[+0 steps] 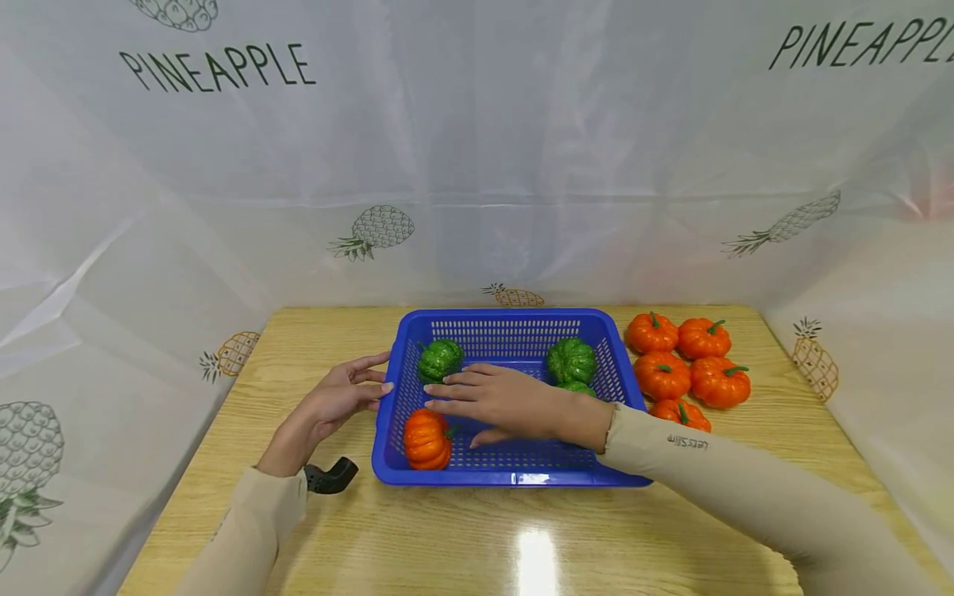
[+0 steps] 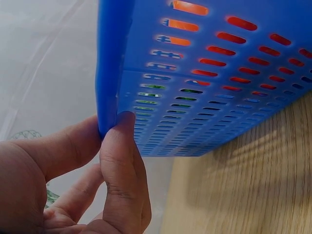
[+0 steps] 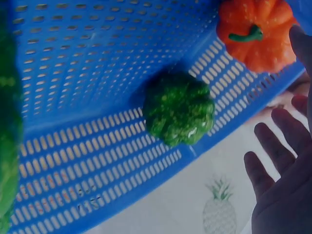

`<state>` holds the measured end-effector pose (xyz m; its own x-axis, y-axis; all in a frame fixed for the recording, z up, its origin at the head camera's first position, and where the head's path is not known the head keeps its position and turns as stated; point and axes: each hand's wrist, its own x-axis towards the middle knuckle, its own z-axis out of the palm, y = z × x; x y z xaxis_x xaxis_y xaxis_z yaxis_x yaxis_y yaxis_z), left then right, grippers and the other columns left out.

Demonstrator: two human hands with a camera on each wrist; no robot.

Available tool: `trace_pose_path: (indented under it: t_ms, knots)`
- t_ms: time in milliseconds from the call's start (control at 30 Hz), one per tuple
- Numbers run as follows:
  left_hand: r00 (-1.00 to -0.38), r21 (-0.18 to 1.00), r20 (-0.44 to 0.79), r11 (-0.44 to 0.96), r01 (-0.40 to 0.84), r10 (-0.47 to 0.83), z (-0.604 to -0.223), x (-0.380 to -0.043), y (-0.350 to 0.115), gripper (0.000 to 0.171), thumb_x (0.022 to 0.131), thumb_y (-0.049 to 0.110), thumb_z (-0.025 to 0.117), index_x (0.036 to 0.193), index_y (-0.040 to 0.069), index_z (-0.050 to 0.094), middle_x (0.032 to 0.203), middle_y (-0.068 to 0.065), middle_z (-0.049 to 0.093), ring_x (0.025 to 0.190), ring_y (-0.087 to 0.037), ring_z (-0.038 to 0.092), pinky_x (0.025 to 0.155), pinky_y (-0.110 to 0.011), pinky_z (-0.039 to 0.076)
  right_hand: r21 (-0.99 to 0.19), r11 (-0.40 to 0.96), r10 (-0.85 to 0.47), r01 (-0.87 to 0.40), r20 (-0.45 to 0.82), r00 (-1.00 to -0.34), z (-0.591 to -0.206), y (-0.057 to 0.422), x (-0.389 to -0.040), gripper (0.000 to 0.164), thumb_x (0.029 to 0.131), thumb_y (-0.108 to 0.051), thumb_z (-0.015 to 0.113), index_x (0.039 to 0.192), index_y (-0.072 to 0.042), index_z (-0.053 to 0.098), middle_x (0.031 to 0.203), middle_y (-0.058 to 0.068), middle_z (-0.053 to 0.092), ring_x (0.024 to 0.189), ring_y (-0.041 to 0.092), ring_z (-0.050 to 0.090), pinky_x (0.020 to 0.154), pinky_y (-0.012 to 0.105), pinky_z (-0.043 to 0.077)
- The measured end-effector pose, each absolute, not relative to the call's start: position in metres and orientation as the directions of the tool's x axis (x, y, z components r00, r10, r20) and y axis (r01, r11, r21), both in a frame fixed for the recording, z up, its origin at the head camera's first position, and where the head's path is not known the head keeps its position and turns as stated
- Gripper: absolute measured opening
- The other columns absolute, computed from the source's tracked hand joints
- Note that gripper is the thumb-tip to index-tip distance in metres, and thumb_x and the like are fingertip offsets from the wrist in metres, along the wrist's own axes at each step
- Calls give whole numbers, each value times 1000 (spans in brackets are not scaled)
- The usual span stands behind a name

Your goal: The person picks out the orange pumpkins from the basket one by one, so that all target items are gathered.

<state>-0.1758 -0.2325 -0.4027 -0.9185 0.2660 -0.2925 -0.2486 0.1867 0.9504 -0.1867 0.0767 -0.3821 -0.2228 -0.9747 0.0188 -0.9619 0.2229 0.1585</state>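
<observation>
A blue plastic basket (image 1: pixel 484 478) with slotted walls stands on the table. My left hand (image 1: pixel 335 404) grips its left rim, thumb and finger pinching the edge in the left wrist view. Over the left half of the basket, my right hand (image 1: pixel 503 403) spreads its fingers and holds nothing. Below those fingertips an orange pumpkin (image 1: pixel 427 440) leans at the front left corner. One green pumpkin (image 1: pixel 440 361) sits at the back left, near the right fingers. Toward the right end are another green pumpkin (image 1: pixel 571 361) and a third, partly hidden by my right wrist.
Several orange pumpkins (image 1: pixel 662 376) lie grouped on the wooden table (image 1: pixel 417 538), just right of the basket. A black curved object (image 1: pixel 333 476) shows beside my left wrist. Behind and at both sides hangs a white sheet (image 1: pixel 477 157) printed with pineapples.
</observation>
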Motion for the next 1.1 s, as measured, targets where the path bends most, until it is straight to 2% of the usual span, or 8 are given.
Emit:
trace_pose_path:
  t_ms: [167, 333, 533, 700, 767, 967, 1100]
  knots:
    - [-919, 949, -296, 189, -252, 261, -405, -177, -234, 66, 106, 1, 60, 165, -1, 30, 124, -16, 62, 89, -12, 70, 83, -28, 62, 226, 170, -981, -959, -54, -187, -389, 63, -183, 83, 98, -51, 73, 166, -20, 38, 171, 1, 35, 151, 22, 44, 126, 39, 35]
    - [-919, 947, -303, 189, -260, 253, -407, -179, -234, 65, 106, 0, 59, 165, 0, 31, 121, -13, 62, 88, -12, 70, 84, -28, 62, 248, 135, -981, -959, -104, -165, -396, 53, -181, 87, 95, -51, 77, 168, -27, 34, 170, 4, 37, 151, 22, 44, 125, 36, 36]
    - [-920, 948, -301, 181, -261, 251, -409, -179, -234, 65, 106, 0, 59, 165, 0, 32, 120, -12, 60, 87, -12, 69, 81, -25, 61, 233, 223, -962, -947, -106, -252, -396, 52, -182, 90, 93, -53, 79, 168, -29, 33, 158, 7, 48, 144, 22, 50, 122, 38, 40]
    - [-921, 950, -297, 172, -260, 251, -410, -180, -235, 66, 106, -1, 60, 165, 0, 32, 120, -12, 61, 87, -12, 69, 79, -24, 62, 256, 301, -939, -919, -89, -332, -396, 57, -186, 89, 92, -53, 80, 164, -22, 40, 143, 4, 57, 133, 21, 56, 118, 40, 44]
    - [-921, 951, -295, 172, -257, 255, -409, -180, -236, 66, 106, 0, 60, 165, 0, 31, 120, -12, 61, 87, -11, 69, 79, -24, 61, 256, 324, -932, -911, -76, -354, -396, 58, -188, 88, 90, -52, 82, 161, -18, 43, 142, 3, 58, 133, 21, 56, 118, 41, 45]
    - [-920, 952, -293, 168, -256, 260, -409, -181, -236, 66, 106, 0, 59, 166, 0, 31, 120, -11, 61, 86, -11, 69, 79, -24, 61, 234, 344, -932, -909, -33, -361, -398, 59, -191, 79, 89, -38, 86, 154, -12, 50, 150, 3, 58, 139, 22, 53, 119, 41, 43]
    - [-919, 952, -294, 166, -257, 263, -410, -180, -236, 66, 106, 0, 59, 166, 0, 30, 119, -11, 61, 86, -11, 68, 79, -24, 61, 245, 320, -943, -915, -11, -333, -400, 58, -191, 82, 91, -33, 85, 161, -15, 45, 142, 1, 62, 132, 20, 58, 117, 38, 44]
